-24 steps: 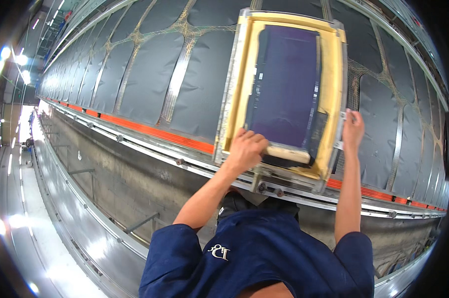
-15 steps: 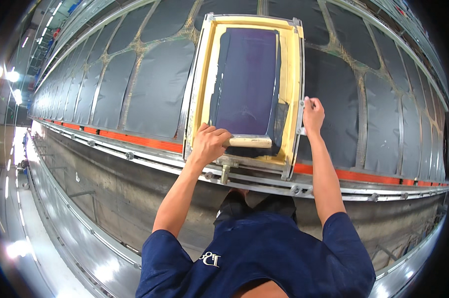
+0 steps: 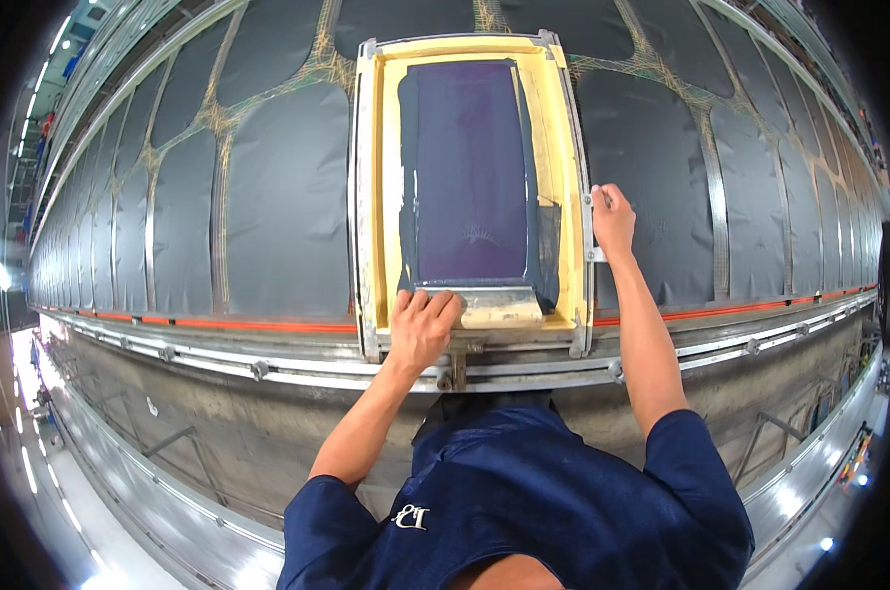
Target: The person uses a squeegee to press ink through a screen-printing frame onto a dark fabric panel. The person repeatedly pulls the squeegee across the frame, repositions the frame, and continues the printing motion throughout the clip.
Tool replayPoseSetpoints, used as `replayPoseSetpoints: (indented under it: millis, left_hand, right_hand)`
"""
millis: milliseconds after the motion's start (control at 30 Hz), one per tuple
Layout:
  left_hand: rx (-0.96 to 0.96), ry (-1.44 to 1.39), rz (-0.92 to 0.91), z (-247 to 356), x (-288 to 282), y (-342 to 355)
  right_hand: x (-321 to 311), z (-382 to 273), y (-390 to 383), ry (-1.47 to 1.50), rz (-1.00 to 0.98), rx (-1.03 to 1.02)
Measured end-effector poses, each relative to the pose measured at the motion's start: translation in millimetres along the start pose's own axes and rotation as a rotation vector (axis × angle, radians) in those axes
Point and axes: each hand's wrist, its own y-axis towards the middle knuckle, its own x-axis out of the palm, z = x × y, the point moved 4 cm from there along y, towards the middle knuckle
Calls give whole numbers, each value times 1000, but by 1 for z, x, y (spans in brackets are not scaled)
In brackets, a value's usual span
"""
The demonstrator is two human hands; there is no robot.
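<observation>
A printing screen [image 3: 366, 197] with a metal frame and yellow-taped borders lies on the long table; its mesh [image 3: 470, 167] is dark purple, edged with dark ink. At its near end, my left hand [image 3: 422, 324] is closed on the left end of a squeegee [image 3: 504, 313] with a pale wooden handle. The squeegee leans toward me, showing a strip of blade along its far side. My right hand [image 3: 612, 218] is closed at the screen's right metal rail, beside a small bracket [image 3: 595, 255]. Its fingertips are partly hidden.
Dark sheet panels [image 3: 278, 197] with ink-stained seams cover the table on both sides of the screen. A metal rail [image 3: 297, 372] and an orange strip [image 3: 258, 324] run along the near edge. A metal clamp [image 3: 458, 366] sits below the screen.
The squeegee has tipped toward me and its blade now shows. My left hand has turned with it, knuckles up. My right hand stays at the rail, while the whole view has shifted.
</observation>
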Motion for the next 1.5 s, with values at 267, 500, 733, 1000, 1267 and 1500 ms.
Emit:
replayPoseSetpoints:
  millis: [267, 500, 733, 1000, 1267, 1500]
  left_hand:
    - [68, 32, 96, -130, 36, 193]
    - [126, -39, 111, -209, 66, 350]
    - [-209, -67, -350, -258, 52, 426]
    - [-198, -65, -377, -259, 57, 415]
    - [-184, -110, -318, -172, 38, 261]
    - [-62, -174, -221, -65, 11, 88]
  right_hand:
    - [-28, -56, 43, -585, -436, -59]
    - [32, -195, 179, -176, -387, -706]
    - [128, -263, 268, -532, -707, -642]
    - [142, -245, 250, -485, -656, -568]
    - [105, -183, 95, -440, -727, -597]
    - [44, -122, -93, -522, -653, -771]
